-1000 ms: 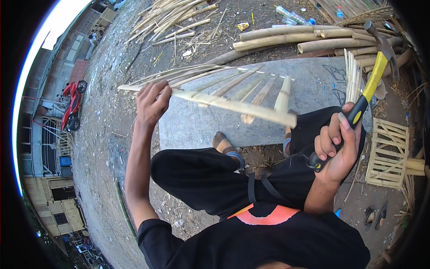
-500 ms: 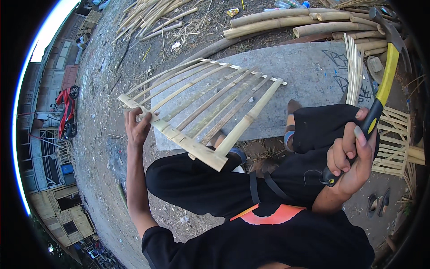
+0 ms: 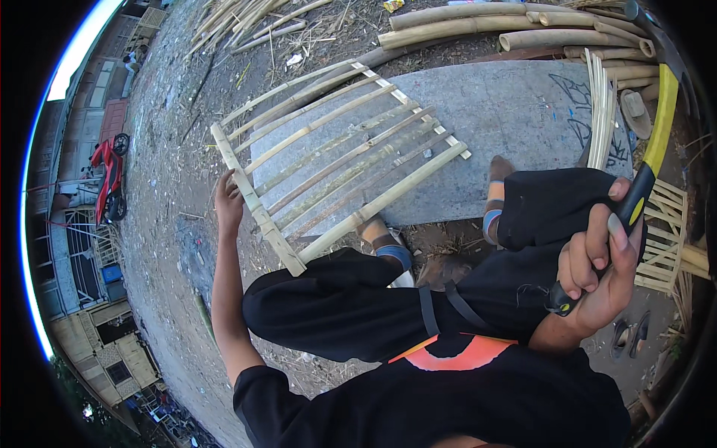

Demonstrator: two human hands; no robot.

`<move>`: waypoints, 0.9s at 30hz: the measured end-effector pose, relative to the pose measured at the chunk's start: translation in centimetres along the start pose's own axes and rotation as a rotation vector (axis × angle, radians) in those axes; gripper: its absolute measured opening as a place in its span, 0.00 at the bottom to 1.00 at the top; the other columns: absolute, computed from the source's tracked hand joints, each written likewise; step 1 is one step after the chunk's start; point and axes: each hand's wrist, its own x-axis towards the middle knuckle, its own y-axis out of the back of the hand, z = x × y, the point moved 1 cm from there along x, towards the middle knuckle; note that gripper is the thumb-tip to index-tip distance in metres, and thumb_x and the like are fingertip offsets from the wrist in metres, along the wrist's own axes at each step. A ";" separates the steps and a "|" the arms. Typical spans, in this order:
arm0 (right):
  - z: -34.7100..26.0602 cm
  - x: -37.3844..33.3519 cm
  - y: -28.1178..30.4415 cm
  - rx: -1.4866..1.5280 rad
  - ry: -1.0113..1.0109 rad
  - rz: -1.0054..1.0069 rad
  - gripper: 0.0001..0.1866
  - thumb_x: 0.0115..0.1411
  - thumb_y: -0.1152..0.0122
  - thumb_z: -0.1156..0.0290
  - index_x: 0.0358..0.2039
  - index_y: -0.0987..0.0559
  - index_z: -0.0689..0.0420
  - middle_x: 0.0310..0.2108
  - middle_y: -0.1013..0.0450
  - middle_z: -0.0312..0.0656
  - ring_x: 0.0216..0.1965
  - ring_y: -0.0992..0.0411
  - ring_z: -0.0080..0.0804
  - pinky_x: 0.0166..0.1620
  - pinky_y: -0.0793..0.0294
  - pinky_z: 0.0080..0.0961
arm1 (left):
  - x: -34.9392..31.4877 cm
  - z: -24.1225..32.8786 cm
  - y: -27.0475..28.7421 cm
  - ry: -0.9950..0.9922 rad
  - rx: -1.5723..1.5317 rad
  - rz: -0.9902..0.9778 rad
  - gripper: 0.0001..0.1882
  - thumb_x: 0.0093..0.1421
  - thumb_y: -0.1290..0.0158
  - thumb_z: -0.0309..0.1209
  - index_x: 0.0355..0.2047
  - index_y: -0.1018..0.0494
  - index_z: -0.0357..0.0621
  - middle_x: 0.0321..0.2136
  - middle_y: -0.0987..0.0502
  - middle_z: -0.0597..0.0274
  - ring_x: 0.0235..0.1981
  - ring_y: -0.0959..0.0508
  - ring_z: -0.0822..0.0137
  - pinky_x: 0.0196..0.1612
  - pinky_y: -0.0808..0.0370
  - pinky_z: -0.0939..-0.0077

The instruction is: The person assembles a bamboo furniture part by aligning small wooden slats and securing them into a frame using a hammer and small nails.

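A flat bamboo frame (image 3: 340, 160), several slats joined across two end rails, is tilted over the grey board (image 3: 493, 97). My left hand (image 3: 229, 201) is closed on the frame's left end rail, its fingertips partly hidden at the rail's edge. The frame's near corner comes close to my left knee. Raised at the right, my right hand (image 3: 597, 257) is wrapped round the black grip of a hammer (image 3: 659, 127). The hammer has a yellow and black handle, and its dark metal head points up and away from the frame.
Bamboo poles (image 3: 463, 26) lie stacked beyond the board. Thin bamboo strips (image 3: 600, 112) rest at the board's right, near a woven bamboo panel (image 3: 663, 235). More split bamboo (image 3: 239, 22) lies far left. Sandals (image 3: 629, 337) sit at the right; a red motorcycle (image 3: 112, 178) stands far left.
The bamboo frame has turned in my left hand, its near corner swinging left and its face showing more flatly. My right hand, still holding the hammer, has shifted slightly right.
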 end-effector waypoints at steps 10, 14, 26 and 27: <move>1.7 0.4 -0.9 -0.091 0.035 0.014 0.20 0.67 0.58 0.71 0.56 0.44 0.64 0.18 0.48 0.33 0.09 0.52 0.13 0.09 0.47 0.13 | 6.6 -5.2 -1.1 0.508 -0.551 0.024 0.24 0.65 0.54 0.41 0.59 0.37 0.48 0.44 0.28 0.57 0.44 0.29 0.62 0.46 0.29 0.58; 2.4 0.5 -0.8 -0.112 0.007 0.016 0.20 0.67 0.58 0.71 0.57 0.45 0.64 0.19 0.48 0.32 0.09 0.52 0.13 0.09 0.47 0.13 | 8.5 -5.9 -2.0 0.517 -0.478 0.000 0.25 0.63 0.50 0.40 0.58 0.37 0.46 0.45 0.29 0.57 0.45 0.29 0.61 0.47 0.30 0.60; 4.0 0.7 -0.8 -0.120 -0.122 0.010 0.19 0.68 0.61 0.72 0.58 0.45 0.62 0.21 0.47 0.31 0.11 0.51 0.11 0.11 0.46 0.11 | 13.0 -8.0 -8.0 -0.026 0.367 -0.067 0.29 0.54 0.41 0.36 0.57 0.32 0.45 0.59 0.34 0.43 0.60 0.33 0.47 0.60 0.35 0.57; 4.2 0.6 -0.6 -0.123 -0.121 0.012 0.19 0.69 0.61 0.72 0.58 0.45 0.62 0.22 0.47 0.32 0.11 0.51 0.11 0.11 0.46 0.11 | 12.0 -7.1 -10.5 -0.172 0.408 -0.107 0.25 0.53 0.40 0.34 0.52 0.29 0.43 0.56 0.31 0.44 0.59 0.32 0.49 0.60 0.35 0.60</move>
